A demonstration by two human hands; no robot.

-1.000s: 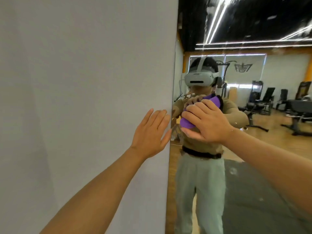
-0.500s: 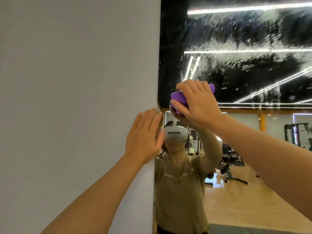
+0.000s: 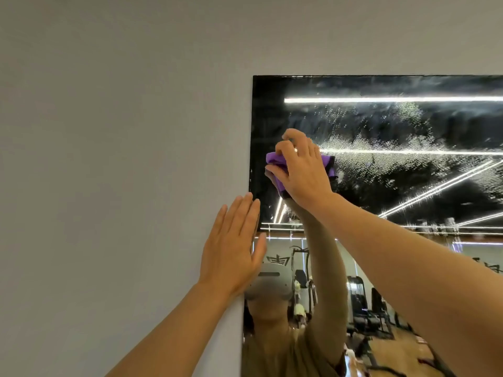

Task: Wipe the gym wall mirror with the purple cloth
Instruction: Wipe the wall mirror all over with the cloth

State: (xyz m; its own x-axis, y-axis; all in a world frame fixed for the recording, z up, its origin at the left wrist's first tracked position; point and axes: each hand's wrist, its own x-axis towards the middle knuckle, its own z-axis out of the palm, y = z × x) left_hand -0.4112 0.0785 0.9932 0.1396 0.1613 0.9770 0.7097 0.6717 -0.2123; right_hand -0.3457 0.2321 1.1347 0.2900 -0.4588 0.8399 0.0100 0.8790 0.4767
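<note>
The wall mirror point(image 3: 408, 186) fills the right side of the view; its top edge and upper left corner show. Spray droplets speckle its upper part. My right hand point(image 3: 302, 170) grips the bunched purple cloth point(image 3: 275, 160) and presses it on the glass near the mirror's upper left corner. My left hand point(image 3: 231, 248) lies flat with straight fingers on the grey wall point(image 3: 122, 172) at the mirror's left edge, below the cloth. The mirror reflects a person with a headset and a raised arm.
The plain grey wall runs left of and above the mirror. In the reflection I see gym machines, a wooden floor and ceiling light strips.
My right hand has carried the cloth upward along the mirror's left side, from chest height to near the top corner. The view has tilted up. My left hand stays flat at the mirror's edge.
</note>
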